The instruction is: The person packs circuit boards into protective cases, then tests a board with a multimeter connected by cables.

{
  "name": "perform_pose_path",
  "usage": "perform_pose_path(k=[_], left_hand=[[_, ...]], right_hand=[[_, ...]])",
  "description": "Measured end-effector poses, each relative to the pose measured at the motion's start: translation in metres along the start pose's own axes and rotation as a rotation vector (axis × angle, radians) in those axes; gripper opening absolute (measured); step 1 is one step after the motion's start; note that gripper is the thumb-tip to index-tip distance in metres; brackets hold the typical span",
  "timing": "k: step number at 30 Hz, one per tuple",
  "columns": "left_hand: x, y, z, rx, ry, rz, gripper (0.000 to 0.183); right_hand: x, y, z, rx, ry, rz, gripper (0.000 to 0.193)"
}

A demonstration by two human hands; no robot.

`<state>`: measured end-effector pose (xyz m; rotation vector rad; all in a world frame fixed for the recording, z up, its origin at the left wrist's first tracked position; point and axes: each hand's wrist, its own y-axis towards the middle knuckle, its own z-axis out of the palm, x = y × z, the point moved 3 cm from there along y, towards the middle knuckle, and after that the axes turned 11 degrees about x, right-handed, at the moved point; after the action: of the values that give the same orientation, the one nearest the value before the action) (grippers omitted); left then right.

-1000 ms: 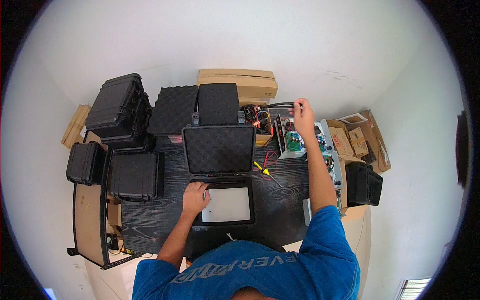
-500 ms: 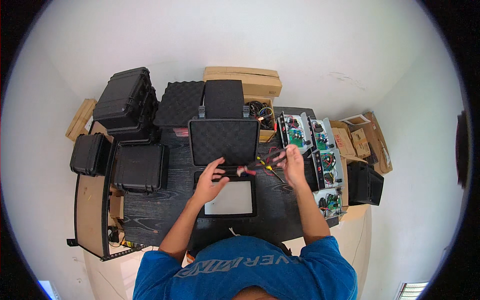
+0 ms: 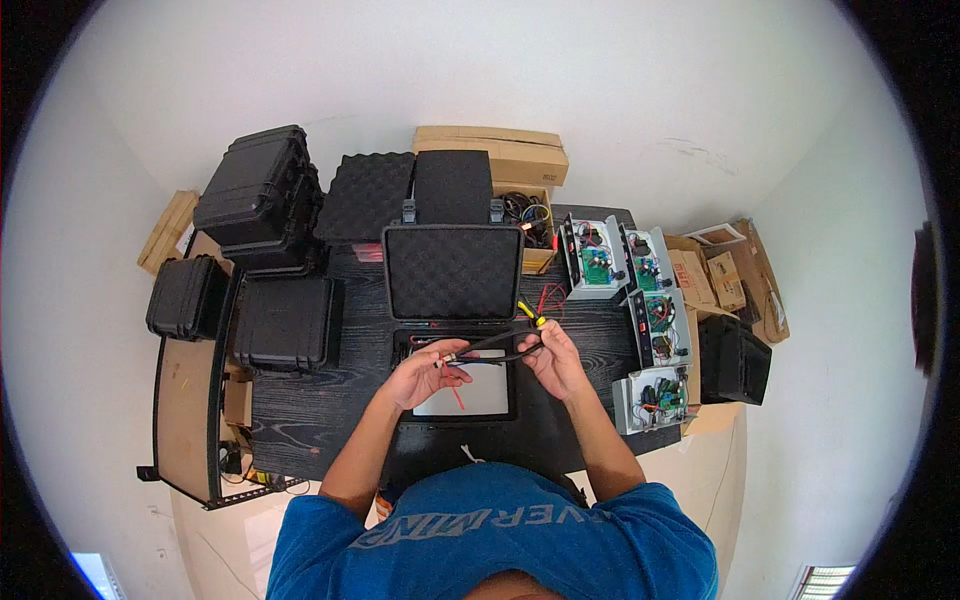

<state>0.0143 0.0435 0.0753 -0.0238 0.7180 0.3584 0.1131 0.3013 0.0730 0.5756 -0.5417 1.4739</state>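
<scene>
A looped black cable with red and other thin wires at one end stretches between my hands. My left hand is closed on its wire end, and a red lead dangles below the fingers. My right hand grips the other end of the loop. Both hands are above an open black hard case; its foam-lined lid stands up behind, and a light grey panel fills its base. A yellow-and-black handled tool lies just beyond my right hand, partly hidden.
Several metal housings with green circuit boards stand along the table's right side. Closed black cases are stacked at left. Foam sheets, a carton of cables and a long cardboard box are at the back.
My right hand has moved left and nearer with the cable. My left hand, open before, now holds the cable's wire end.
</scene>
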Motion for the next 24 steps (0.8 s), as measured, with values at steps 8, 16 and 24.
perform_pose_path(k=[8, 16, 24], left_hand=[[0.000, -0.011, -0.025, -0.276, 0.034, 0.102, 0.028], [-0.001, -0.011, -0.022, -0.325, -0.304, 0.168, 0.017], [0.004, -0.015, -0.037, -0.674, 0.243, 0.114, 0.015]], right_hand=[[-0.001, -0.004, 0.019, 0.174, -0.520, 0.270, 0.020], [-0.015, -0.004, 0.008, 0.251, -0.628, 0.340, 0.027], [-0.030, -0.001, 0.015, 0.187, -0.334, 0.251, 0.027]])
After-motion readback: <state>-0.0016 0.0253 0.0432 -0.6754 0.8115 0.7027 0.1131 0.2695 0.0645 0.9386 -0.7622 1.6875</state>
